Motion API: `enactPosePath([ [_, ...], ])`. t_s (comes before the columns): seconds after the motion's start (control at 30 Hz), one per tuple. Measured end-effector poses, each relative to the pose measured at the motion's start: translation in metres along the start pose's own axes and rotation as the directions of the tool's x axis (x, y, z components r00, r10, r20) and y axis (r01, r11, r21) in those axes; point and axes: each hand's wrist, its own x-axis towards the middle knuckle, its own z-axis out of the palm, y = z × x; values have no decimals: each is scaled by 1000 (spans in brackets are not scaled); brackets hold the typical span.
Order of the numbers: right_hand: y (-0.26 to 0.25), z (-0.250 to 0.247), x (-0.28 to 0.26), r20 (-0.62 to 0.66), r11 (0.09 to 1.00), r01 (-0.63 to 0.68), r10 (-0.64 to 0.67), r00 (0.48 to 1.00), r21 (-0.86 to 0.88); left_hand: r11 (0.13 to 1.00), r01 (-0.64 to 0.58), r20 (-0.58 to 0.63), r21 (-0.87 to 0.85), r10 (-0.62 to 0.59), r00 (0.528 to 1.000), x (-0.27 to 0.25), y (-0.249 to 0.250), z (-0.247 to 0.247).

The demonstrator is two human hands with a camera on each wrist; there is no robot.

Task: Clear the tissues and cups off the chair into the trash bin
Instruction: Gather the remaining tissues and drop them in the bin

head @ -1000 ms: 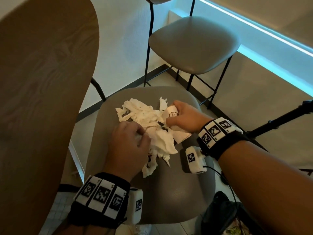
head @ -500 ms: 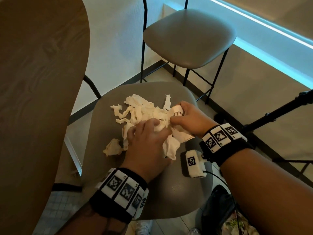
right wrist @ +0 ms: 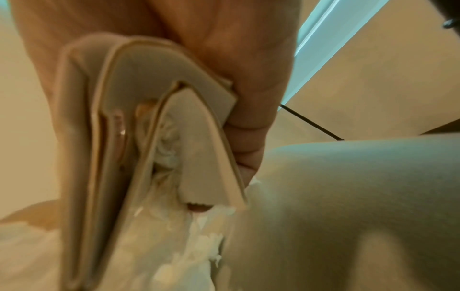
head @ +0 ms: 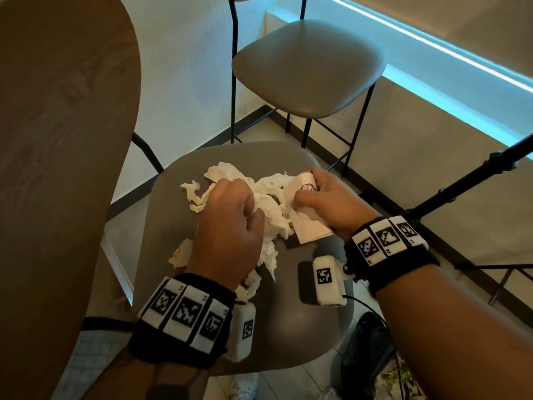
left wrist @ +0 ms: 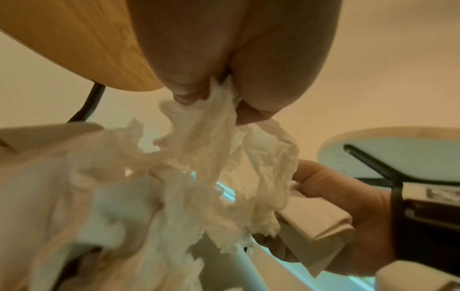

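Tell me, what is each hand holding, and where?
Left hand grips crumpled tissues by a bunched middle; right hand clamps flattened paper cups across their sides.

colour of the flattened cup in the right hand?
Pale cream flattened cup with a dark printed mark, gripped by the right hand. Head view shows it best.

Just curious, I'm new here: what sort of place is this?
Probably a cafe or canteen: grey cushioned chairs on thin black metal legs, a rounded wooden tabletop, and crumpled white tissues with flattened paper cups.
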Motion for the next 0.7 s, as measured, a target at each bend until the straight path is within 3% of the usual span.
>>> enactPosePath([
  [0.1,-3,-5,-8,-15,998,-7,8,1000,62,999,-26,-54,-40,24,998,-4,2,-8],
  [0.27,9,3,-21,36,998,-43,45,998,-51,1000,-24,-69,-19,22,997,-17,-6,-9],
  [0.4,17,4,-31,39,999,-47,47,998,0,999,-44,-85,-11,42,995,-25,-9,-14],
  [0.57,18,-9,-51,1,999,-19,19,1000,47,993,-114,-115,-14,112,987,-28,7,-24],
  [0.7,26,-38,-87,-90,996,30,-23,996,81,986,-167,-61,-8,167,984,-34,34,-25],
])
